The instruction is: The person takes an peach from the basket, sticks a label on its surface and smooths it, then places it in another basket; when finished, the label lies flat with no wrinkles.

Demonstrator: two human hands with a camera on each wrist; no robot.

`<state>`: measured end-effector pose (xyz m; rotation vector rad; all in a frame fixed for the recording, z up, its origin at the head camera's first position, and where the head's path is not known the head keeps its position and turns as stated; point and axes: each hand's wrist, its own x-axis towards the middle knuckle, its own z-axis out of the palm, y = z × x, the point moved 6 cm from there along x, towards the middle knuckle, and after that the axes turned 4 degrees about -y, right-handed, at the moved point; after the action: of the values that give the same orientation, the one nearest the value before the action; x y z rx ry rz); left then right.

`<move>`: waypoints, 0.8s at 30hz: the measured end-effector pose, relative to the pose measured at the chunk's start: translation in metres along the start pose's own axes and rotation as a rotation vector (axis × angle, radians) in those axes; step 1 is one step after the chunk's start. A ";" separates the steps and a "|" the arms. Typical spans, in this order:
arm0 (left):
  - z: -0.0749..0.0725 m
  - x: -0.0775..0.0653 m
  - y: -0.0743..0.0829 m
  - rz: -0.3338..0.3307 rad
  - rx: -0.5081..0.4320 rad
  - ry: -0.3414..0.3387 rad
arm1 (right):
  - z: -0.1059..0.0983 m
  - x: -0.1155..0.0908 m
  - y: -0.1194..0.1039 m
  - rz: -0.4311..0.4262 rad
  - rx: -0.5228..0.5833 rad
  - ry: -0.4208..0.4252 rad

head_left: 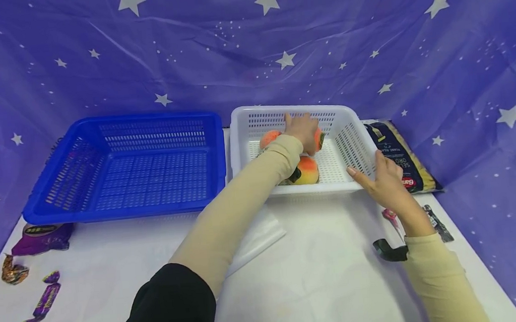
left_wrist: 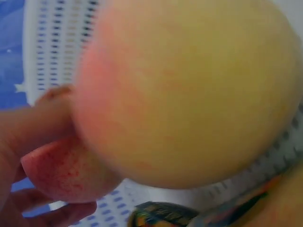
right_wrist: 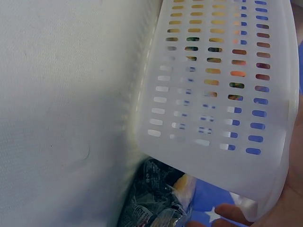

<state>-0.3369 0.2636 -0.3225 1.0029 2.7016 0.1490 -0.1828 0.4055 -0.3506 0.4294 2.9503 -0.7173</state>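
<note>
My left hand [head_left: 302,131] reaches into the white basket [head_left: 351,185], its fingers curled round a reddish peach [left_wrist: 71,172]. A larger yellow-orange peach [head_left: 308,171] lies nearer the front wall and fills much of the left wrist view. Left of the hand shows another orange-pink fruit [head_left: 269,138], partly covered by the arm. A colourful wrapper [left_wrist: 163,213] sits low in the left wrist view, inside the basket. At the basket's front right corner, my right hand [head_left: 388,181] grips the rim, thumb over the inner side and fingers outside.
A blue basket [head_left: 125,212] stands left of the white one. A dark pasta bag [head_left: 396,157] lies to the right. Wrapped sweets [head_left: 46,301] lie at left; a lollipop [head_left: 392,217] and black pipe-shaped thing [head_left: 389,251] lie by the right forearm. White plastic [head_left: 259,236] lies in front.
</note>
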 end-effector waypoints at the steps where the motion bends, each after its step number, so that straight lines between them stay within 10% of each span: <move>1: 0.003 0.002 -0.001 0.001 0.004 -0.005 | 0.001 0.000 0.000 -0.002 0.001 0.005; 24: 0.014 -0.001 -0.015 -0.098 0.049 -0.071 | -0.008 0.003 -0.006 -0.024 -0.061 -0.017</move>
<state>-0.3416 0.2514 -0.3383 0.8695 2.6948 0.0284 -0.1873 0.4045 -0.3407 0.3823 2.9573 -0.6288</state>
